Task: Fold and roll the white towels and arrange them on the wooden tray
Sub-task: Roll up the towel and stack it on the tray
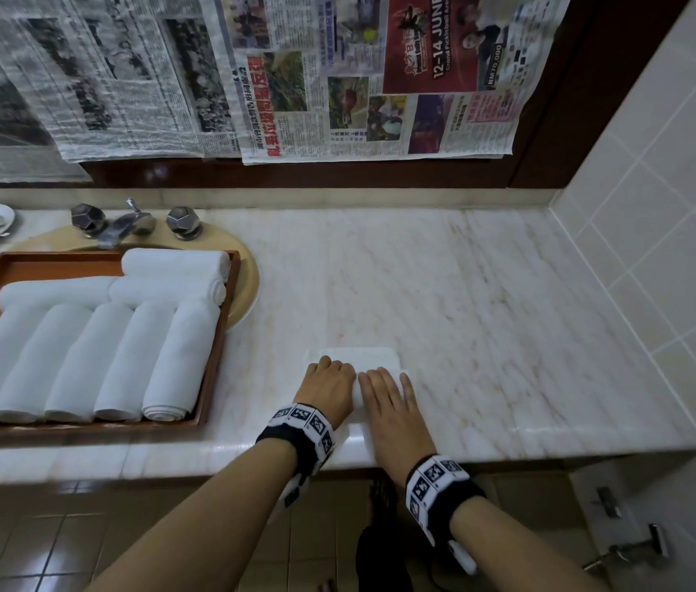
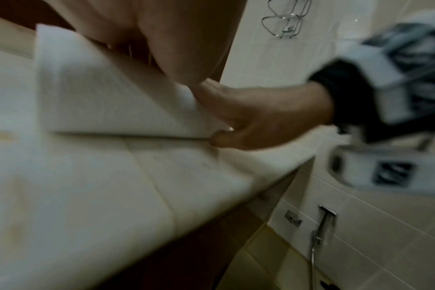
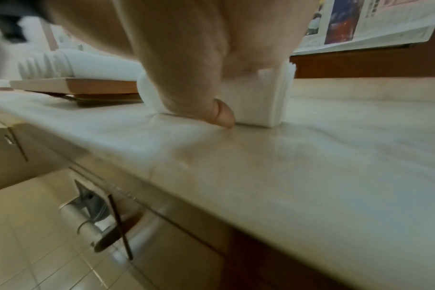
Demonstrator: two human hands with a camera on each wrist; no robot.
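You are in the middle of the rolling step. A folded white towel (image 1: 359, 360) lies flat on the counter (image 1: 487, 314), close to its front edge and to the right of the wooden tray (image 1: 214, 369). Your left hand (image 1: 329, 388) has its fingers curled down on the near end of the towel, and your right hand (image 1: 389, 399) lies on it just beside, with the fingers mostly straight and pressing. In the right wrist view the thumb tip touches the counter at the towel's edge, and part of the cloth looks bunched up under the hand. I judge that the roll has just begun, because most of the towel is still flat past your fingers. Next, I think you should push both hands forward together and keep the roll tight and even, so that it does not go crooked. Then it needs a spot on the tray. The tray holds 8 rolled towels (image 1: 124, 361): 5 side by side in front and 3 lying crosswise behind them. There is 1 towel on the counter and 1 tray.
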